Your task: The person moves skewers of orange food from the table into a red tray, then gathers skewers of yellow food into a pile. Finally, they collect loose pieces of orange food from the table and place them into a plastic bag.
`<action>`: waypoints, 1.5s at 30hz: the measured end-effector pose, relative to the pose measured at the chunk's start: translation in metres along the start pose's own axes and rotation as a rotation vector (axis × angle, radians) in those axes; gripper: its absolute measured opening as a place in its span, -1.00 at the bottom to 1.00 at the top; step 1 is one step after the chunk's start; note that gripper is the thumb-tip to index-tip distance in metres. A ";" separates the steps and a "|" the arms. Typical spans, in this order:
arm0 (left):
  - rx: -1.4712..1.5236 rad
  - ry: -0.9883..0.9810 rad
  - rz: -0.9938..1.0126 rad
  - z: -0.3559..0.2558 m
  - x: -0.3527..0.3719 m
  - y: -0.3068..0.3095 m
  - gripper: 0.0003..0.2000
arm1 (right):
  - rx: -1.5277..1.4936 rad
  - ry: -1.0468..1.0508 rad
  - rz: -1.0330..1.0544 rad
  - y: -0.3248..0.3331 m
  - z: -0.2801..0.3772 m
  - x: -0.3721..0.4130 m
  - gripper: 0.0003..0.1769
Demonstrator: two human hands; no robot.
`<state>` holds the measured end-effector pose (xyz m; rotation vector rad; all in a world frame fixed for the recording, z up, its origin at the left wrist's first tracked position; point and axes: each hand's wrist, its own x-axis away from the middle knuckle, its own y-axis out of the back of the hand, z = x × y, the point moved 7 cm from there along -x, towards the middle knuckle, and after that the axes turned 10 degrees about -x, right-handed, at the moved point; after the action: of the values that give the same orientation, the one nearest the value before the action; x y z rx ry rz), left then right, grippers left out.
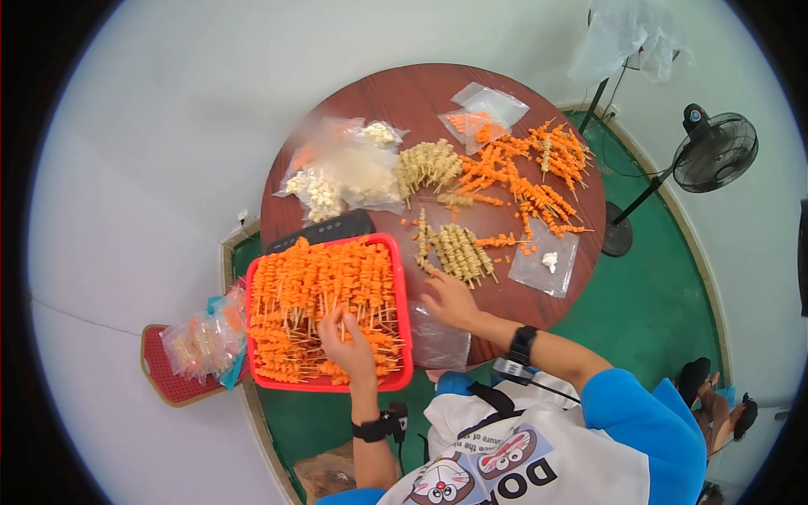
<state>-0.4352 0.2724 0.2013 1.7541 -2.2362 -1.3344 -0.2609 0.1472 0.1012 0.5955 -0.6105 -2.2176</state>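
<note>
Left hand [349, 347]: fingers bent close together over the orange skewers [324, 278] in the red basket [406, 337]; couldn't tell if they gripped one. Right hand [451, 301]: fingers loosely spread, just beside the green skewers [462, 252] on the worktop [396, 87]. More orange skewers and clear bags lay beyond. Shirt [572, 454] lettering included "DO", partly cut off, and "ture of".
</note>
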 end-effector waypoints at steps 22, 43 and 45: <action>0.276 0.390 0.791 -0.125 0.120 -0.299 -0.83 | -0.045 -0.170 -0.084 0.217 -0.228 -0.020 -0.84; 0.117 0.322 0.653 -0.163 0.105 -0.412 -0.84 | 0.130 -0.711 0.100 0.265 -0.355 -0.045 -0.24; 0.101 0.391 0.687 -0.157 0.115 -0.410 -0.85 | 0.278 -0.659 0.073 0.273 -0.346 -0.048 -0.30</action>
<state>-0.0771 0.0798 -0.0015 0.9731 -2.3516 -0.6800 0.1158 -0.0652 0.0032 -0.0516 -1.2647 -2.2606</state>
